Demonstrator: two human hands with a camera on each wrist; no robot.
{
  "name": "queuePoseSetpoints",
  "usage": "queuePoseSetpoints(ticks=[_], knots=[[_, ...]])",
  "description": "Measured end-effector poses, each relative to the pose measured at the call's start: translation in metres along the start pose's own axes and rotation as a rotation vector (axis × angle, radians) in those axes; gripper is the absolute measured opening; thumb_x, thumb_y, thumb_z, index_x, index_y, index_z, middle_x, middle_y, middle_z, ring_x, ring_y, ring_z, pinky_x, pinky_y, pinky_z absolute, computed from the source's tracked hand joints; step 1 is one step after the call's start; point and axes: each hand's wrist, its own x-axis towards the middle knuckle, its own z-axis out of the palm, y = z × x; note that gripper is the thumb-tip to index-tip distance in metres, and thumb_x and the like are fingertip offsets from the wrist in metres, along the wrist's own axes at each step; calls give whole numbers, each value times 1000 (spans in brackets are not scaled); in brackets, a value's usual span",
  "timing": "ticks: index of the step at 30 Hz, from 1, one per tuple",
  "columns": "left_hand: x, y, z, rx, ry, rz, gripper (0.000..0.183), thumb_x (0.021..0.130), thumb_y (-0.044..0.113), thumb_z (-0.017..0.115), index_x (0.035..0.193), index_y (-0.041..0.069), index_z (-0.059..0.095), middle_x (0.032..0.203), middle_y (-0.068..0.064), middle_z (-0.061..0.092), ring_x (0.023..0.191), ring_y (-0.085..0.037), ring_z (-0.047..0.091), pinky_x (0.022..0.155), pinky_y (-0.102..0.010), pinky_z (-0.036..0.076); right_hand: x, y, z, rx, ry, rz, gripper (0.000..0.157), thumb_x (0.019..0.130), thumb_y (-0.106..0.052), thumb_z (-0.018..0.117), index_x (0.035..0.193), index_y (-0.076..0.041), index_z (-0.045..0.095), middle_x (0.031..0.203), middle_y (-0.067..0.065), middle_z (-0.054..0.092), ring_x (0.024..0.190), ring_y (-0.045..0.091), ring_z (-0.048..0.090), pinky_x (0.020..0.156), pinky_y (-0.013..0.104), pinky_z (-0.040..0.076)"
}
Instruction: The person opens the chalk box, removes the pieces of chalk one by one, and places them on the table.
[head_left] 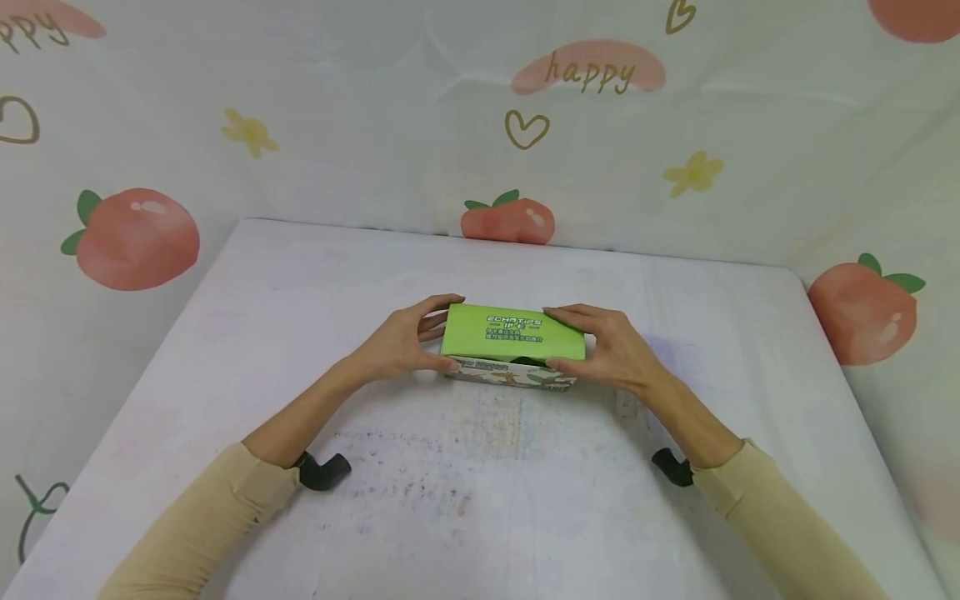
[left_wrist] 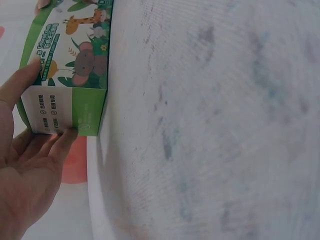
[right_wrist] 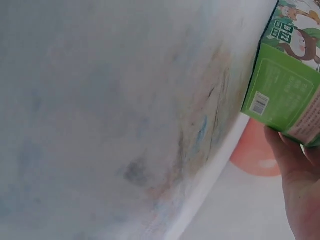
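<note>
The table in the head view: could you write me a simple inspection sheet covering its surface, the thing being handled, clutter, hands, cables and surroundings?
Surface: white table, smudged with coloured marks.
Job's things: one box, green on top, animal pictures on its front.
Clutter: nothing seen for certain; a faint patch by the right wrist is too unclear to name.
Hands: left hand grips the box's left end, right hand its right end; a black piece sits at each wrist.
Cables: nothing seen.
Surroundings: pale backdrop printed with peaches, flowers, hearts and "happy".
</note>
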Motion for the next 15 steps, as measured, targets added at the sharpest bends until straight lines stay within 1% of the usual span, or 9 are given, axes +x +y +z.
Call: queuePoseSetpoints(ticks=[7, 10, 15], knots=[[0, 0, 1, 0, 6, 8, 94, 73, 7, 89, 151, 10, 37, 153, -11, 40, 140, -25, 41, 104, -27, 41, 2, -2, -6, 37, -39, 31, 61, 81, -30, 80, 136, -11, 62, 132, 8, 64, 117, 24, 62, 90, 46, 49], [0, -1, 1, 1, 5, 5, 94, 73, 7, 89, 151, 10, 37, 154, -10, 40, 140, -24, 41, 104, -25, 41, 2, -2, -7, 57, -53, 37, 59, 83, -28, 79, 137, -10, 61, 133, 8, 63, 111, 22, 63, 88, 43, 51], [-1, -2, 1, 3, 5, 10, 94, 73, 7, 89, 151, 10, 37, 154, -9, 40, 140, -23, 41, 104, -25, 41, 1, 0, -7, 100, -43, 36, 54, 86, -26, 77, 136, -11, 62, 131, 6, 64, 101, 15, 62, 87, 35, 52]])
